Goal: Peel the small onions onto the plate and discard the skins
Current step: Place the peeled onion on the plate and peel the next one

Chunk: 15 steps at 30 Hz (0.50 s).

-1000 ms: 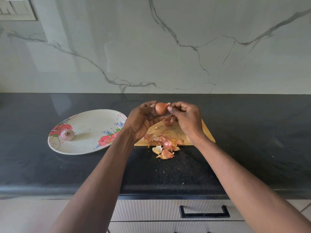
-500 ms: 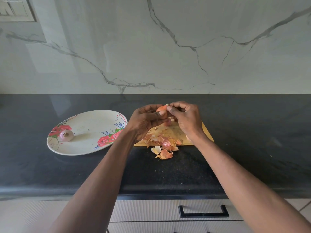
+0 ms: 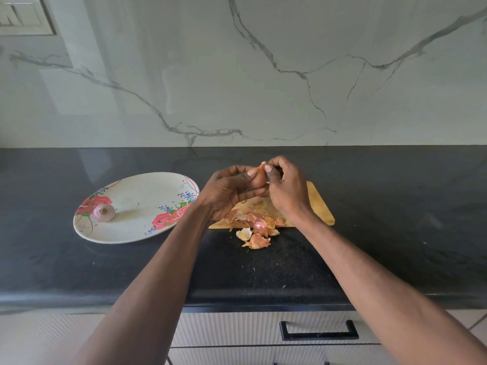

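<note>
My left hand (image 3: 228, 189) grips a small brown-skinned onion (image 3: 258, 177) above the wooden cutting board (image 3: 317, 204). My right hand (image 3: 286, 187) pinches the onion's pointed tip between thumb and forefinger. A pile of papery onion skins (image 3: 257, 227) lies on the board's near edge and spills onto the black counter. One peeled, pinkish onion (image 3: 103, 212) rests on the left side of the white floral plate (image 3: 137, 204), which sits left of the board.
The black stone counter (image 3: 395, 219) runs the full width, backed by a white marble wall. Below its front edge is a drawer with a black handle (image 3: 319, 331). A switch panel (image 3: 22, 15) sits at the top left.
My left hand has closed further round the onion, hiding more of it. My right hand's pinch has shifted up to the onion's tip. Plate and skins have not moved.
</note>
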Each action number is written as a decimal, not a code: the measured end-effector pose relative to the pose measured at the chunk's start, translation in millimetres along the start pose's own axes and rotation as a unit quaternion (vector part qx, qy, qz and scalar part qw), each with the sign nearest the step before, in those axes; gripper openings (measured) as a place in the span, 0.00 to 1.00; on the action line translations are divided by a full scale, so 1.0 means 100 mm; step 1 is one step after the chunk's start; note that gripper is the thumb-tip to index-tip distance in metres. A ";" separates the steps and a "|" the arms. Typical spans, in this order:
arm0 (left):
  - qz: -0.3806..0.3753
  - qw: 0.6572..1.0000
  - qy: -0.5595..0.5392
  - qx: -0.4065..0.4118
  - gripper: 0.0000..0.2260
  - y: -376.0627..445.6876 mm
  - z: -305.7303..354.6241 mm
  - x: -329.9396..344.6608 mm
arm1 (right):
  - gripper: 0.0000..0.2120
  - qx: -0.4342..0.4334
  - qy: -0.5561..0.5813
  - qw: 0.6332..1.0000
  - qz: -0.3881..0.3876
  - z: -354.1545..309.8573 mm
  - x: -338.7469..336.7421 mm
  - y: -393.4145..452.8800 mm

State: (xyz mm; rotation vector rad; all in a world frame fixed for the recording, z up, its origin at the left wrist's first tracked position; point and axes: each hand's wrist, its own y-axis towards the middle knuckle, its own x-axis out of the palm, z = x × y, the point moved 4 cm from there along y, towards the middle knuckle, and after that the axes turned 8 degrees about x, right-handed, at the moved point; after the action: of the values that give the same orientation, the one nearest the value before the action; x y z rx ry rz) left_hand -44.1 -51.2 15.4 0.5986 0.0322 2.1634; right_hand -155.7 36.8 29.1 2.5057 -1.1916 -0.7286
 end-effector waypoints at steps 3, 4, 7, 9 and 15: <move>0.003 1.000 -0.011 -0.020 0.08 0.00 -0.01 0.00 | 0.05 0.016 0.005 1.000 -0.006 -0.02 0.00 -0.01; 0.004 1.000 -0.014 -0.023 0.08 0.00 0.00 0.00 | 0.04 0.022 0.006 1.000 -0.009 -0.02 0.00 -0.02; 0.007 0.999 -0.033 -0.028 0.09 -0.01 0.02 0.01 | 0.05 0.045 0.019 0.999 -0.012 -0.03 0.00 -0.01; 0.011 0.998 -0.054 -0.036 0.10 -0.02 0.03 0.01 | 0.07 0.070 0.068 0.995 -0.023 -0.02 0.01 0.00; 0.010 0.996 -0.080 -0.026 0.11 -0.02 0.05 -0.04 | 0.07 0.093 0.158 0.979 -0.089 -0.06 0.02 -0.02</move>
State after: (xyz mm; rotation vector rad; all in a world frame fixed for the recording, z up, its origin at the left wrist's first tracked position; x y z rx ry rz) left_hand -38.7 -53.8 18.2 0.7419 -0.1162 2.1220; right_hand -150.3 36.5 32.5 2.7753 -0.9713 -0.2484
